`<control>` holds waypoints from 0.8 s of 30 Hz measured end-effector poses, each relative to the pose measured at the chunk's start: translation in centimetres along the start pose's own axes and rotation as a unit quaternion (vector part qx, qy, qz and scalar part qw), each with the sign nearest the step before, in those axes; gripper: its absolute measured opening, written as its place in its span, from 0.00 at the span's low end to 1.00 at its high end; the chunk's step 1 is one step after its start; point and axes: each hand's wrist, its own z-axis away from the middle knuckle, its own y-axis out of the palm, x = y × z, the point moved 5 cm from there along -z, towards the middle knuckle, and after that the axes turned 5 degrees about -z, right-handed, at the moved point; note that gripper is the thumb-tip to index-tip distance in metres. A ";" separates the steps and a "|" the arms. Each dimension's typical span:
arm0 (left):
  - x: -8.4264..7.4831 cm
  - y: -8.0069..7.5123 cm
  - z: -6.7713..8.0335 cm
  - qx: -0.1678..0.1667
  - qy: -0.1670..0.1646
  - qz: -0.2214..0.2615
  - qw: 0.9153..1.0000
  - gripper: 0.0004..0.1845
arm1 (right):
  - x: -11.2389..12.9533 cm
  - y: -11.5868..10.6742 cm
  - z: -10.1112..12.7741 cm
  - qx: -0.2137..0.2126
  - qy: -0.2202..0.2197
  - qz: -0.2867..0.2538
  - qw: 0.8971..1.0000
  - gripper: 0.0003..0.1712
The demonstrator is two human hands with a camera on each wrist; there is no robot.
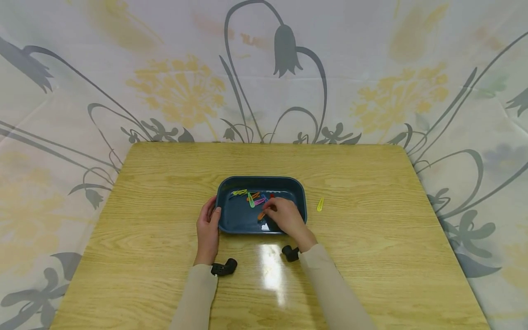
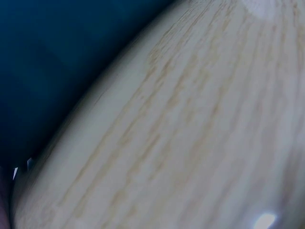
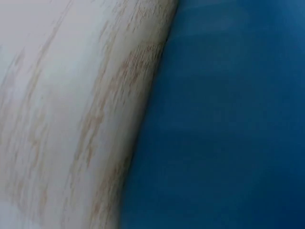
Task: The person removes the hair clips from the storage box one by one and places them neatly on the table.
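A dark blue rectangular tray (image 1: 241, 224) stands on the table with several colourful snap hair clips inside. My left hand (image 1: 208, 224) holds the tray by its left side, thumb near the rim. Over the tray's right half, my right hand (image 1: 286, 216) pinches an orange hair clip (image 1: 261, 216) between thumb and fingertips, low above the tray floor. Close to those fingers lie a pink hair clip (image 1: 260, 201), a green hair clip (image 1: 251, 200) and another orange one. Yellow hair clips (image 1: 239, 192) are grouped toward the tray's back left. Both wrist views show only blue tray wall and wood.
One yellow hair clip (image 1: 320, 205) lies on the wooden table (image 1: 363, 238) to the right of the tray. A patterned floral cloth (image 1: 255, 91) hangs behind the table and along its sides. Small black cameras sit on both wrists.
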 end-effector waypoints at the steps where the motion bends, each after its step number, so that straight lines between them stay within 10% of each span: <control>1: 0.0 0.0 0.0 0.000 0.000 0.000 1.000 0.21 | 0.0 -0.1 0.1 -0.006 -0.002 -0.007 1.000 0.06; 12: 0.7 -0.3 -0.3 -0.008 0.006 0.003 1.000 0.21 | -0.2 -1.8 0.8 -0.171 -0.029 -0.129 0.976 0.07; 24: 2.0 -0.3 -0.7 -0.017 0.018 0.001 1.000 0.19 | -0.9 -3.2 1.6 -0.215 -0.019 -0.235 0.948 0.09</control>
